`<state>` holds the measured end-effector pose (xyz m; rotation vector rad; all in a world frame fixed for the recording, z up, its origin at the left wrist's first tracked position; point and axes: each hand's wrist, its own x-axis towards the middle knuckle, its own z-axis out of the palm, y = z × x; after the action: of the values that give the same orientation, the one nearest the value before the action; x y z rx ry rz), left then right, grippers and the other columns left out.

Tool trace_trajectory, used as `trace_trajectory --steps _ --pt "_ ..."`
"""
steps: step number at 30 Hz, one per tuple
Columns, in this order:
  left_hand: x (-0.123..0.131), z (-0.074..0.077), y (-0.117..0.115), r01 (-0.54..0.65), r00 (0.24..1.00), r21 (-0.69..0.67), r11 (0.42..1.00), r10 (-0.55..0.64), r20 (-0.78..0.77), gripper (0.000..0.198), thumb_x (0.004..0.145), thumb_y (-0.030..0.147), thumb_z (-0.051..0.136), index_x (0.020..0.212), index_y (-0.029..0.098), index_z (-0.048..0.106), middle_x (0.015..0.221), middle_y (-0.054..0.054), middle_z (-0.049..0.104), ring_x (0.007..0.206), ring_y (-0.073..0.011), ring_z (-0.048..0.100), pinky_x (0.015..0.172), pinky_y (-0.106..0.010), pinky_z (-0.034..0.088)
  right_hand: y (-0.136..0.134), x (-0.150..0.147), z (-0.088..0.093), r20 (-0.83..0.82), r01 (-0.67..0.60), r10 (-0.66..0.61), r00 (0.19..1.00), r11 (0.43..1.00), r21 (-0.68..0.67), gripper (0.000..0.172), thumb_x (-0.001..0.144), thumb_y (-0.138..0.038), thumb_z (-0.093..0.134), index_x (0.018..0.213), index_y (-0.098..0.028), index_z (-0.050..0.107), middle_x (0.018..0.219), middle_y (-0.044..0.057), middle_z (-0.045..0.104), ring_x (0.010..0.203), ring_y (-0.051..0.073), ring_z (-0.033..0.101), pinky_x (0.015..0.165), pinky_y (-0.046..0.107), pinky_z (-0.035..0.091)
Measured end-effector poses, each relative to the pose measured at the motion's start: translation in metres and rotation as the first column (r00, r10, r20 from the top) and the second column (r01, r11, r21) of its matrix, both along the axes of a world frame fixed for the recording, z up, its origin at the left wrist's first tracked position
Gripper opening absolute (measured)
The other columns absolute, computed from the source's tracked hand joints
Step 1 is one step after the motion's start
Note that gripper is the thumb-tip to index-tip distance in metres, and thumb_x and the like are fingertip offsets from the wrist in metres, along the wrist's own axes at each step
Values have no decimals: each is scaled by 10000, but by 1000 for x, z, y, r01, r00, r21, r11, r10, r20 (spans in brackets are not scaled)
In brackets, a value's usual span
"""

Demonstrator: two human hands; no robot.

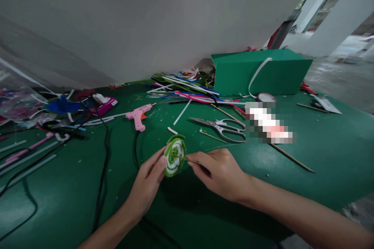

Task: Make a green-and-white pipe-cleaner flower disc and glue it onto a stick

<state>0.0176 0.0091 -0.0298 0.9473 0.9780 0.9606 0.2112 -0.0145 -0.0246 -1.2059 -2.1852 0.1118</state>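
Note:
A round spiral of green and white pipe cleaners is pinched at its left edge by my left hand. My right hand grips a thin stick, whose tip meets the middle of the spiral; whether it goes in or only touches cannot be made out. Just beyond my hands lie a pair of scissors with grey handles and a short stick with a whitish blob at one end. A pink glue gun rests to the left, its black cord running toward me.
Loose pipe cleaners in several colours are heaped at the back, beside a green paper bag on its side. A tape roll lies before it. Cords, plastic wrapping and glue sticks crowd the left.

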Motion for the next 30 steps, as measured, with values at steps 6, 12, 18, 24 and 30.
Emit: trace_trajectory --steps 6,12,18,24,30 --pt "-6 6 11 123 961 197 973 -68 -267 360 828 408 523 1114 219 632 1168 -67 632 1089 -286 538 903 -369 440 3 6 2 16 -20 20 1000 1000 21 215 898 -219 440 998 -188 629 763 32 709 630 137 639 596 235 432" --pt "-7 20 16 199 832 237 951 -36 -554 213 769 353 595 905 200 651 618 0 644 521 -177 588 473 -254 463 10 9 5 9 -79 80 997 996 -31 219 899 -203 440 1020 -199 623 856 35 706 730 152 648 652 251 451" --pt "-7 13 18 296 831 91 951 -210 -515 168 778 306 542 711 165 605 538 19 590 418 -129 559 389 -218 432 17 9 12 -58 -86 77 995 983 -162 313 861 -207 497 1173 -205 511 834 17 695 639 130 620 583 220 436" --pt "-13 11 21 314 857 101 944 -236 -458 192 738 335 586 746 149 632 523 17 613 358 -119 549 284 -178 335 17 5 24 -96 -257 245 965 956 -140 166 867 -153 465 930 -193 613 838 28 682 754 137 620 662 228 436" --pt "-42 33 47 138 956 180 974 -83 -283 124 646 242 681 626 124 647 390 5 582 313 -130 530 279 -180 326 50 -3 45 -276 -121 37 960 948 -294 319 941 -315 309 1147 -192 520 729 10 659 610 121 608 541 219 443"
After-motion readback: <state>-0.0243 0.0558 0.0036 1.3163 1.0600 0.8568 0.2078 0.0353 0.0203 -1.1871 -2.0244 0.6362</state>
